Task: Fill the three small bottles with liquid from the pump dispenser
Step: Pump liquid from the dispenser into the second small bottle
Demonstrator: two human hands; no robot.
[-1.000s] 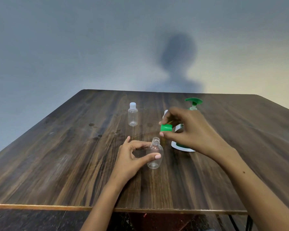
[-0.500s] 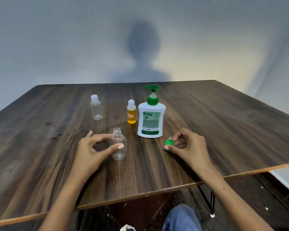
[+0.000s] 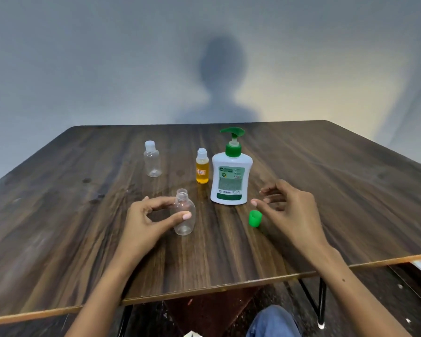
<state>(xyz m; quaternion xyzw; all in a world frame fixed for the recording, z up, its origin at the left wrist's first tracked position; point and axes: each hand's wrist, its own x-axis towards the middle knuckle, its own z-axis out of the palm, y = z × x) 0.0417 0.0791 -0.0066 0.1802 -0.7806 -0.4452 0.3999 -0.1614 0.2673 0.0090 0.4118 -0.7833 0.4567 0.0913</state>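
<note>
Our left hand (image 3: 146, 221) curls thumb and fingers round the open empty bottle (image 3: 184, 212); our right hand (image 3: 287, 210) hovers loose, holding nothing, just beside the green cap (image 3: 254, 218). Behind stand the pump dispenser (image 3: 230, 176), yellow bottle (image 3: 202, 166) and capped clear bottle (image 3: 152, 159) on the table (image 3: 58, 215)

We note the pump dispenser (image 3: 229, 177) upright on the wooden table (image 3: 326, 190). Just left of it stands a capped bottle of yellow liquid (image 3: 202, 166); farther left, a capped clear bottle (image 3: 152, 159). Nearer us than the dispenser, the left hand (image 3: 146, 221) grips an uncapped clear bottle (image 3: 183, 212). The right hand (image 3: 289, 210) hovers with loose fingers just beside a green cap (image 3: 254, 218) lying on the table.
</note>
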